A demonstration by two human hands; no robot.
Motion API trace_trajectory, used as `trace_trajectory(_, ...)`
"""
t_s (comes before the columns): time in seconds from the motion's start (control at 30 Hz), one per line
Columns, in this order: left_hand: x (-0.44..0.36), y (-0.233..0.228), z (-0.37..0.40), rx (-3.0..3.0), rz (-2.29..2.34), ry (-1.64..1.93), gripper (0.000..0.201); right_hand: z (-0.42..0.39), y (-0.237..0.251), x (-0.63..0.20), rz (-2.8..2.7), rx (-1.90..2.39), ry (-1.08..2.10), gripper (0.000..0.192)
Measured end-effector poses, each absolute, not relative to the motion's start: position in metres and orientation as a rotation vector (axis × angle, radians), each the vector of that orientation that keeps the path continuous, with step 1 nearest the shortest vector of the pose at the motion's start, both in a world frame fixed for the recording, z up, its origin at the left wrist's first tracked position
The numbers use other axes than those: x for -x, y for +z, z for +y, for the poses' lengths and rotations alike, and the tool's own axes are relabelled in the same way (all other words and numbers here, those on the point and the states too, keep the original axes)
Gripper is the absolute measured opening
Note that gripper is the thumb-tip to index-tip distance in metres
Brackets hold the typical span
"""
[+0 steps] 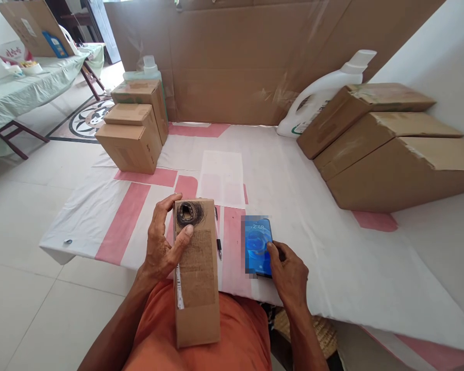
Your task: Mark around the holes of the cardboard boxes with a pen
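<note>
My left hand grips a long cardboard box near its top, thumb on the front face. A dark scribbled ring surrounds a small hole in that face, and brown tape covers its middle. The box rests upright over my lap, against the table's edge. In my right hand is a smartphone with a lit blue screen, held by its right side; part of the phone is pixelated. Just right of the box lies a black-and-white pen, partly hidden behind it. A white sheet of paper lies farther back on the table.
Several cardboard boxes stand at the left and right of the cloth-covered table. A white jug and a pale green bottle stand behind them. A large cardboard panel closes off the back.
</note>
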State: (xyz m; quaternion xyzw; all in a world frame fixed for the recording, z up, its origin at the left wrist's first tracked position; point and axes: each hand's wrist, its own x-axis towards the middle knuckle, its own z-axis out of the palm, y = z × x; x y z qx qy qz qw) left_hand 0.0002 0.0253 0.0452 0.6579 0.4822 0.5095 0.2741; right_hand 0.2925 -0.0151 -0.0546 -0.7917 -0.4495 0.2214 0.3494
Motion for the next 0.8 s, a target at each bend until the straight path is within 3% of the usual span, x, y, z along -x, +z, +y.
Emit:
trace_trajectory(0.33,0.003,0.042,0.026,-1.755,1.297,1.368,0.055,-0.017,-0.052,-0.285,-1.288,2.004,0.447,0.078)
trace_trajectory(0.57,0.006,0.035,0.029,-1.696,1.281,1.350,0.064,-0.026,-0.023,-0.206,-1.259,1.325,1.315,0.067)
trace_trajectory(0.8,0.012,0.015,0.038,-1.453,1.319,1.504,0.058,-0.029,-0.006,-0.167,-1.450,1.189,1.370,0.062)
